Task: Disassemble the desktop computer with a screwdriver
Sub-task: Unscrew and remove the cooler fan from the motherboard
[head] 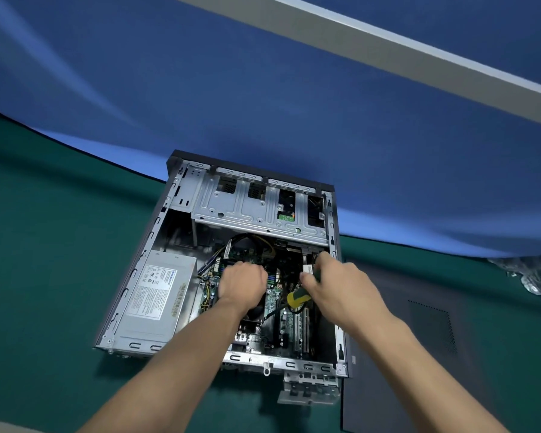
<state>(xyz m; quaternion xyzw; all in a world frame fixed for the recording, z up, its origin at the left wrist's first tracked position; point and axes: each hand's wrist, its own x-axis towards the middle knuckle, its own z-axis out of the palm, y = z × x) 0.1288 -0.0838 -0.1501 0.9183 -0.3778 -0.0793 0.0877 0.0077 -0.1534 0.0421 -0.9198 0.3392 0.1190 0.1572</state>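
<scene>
Hands (341,284) inside computer (181,232), right gripping screwdriver (299,298)

In the open case (169,220), the power supply (156,295) lies left, drive cage (250,210) far (removed side panel (434,339) rests right).

I find no text that can be read with certainty. The power supply (156,303) inside the desktop computer (181,214) carries a large white rating label (154,293); I see a blue heading, rows of certification marks, fine print and barcode strips on it, all too small and blurred to make out. A small white sticker (307,269) sits just beside the right hand (334,285); its print is not legible to me. A narrow white label (228,247) on a cable near the drive cage (260,210) is likewise unreadable.
</scene>
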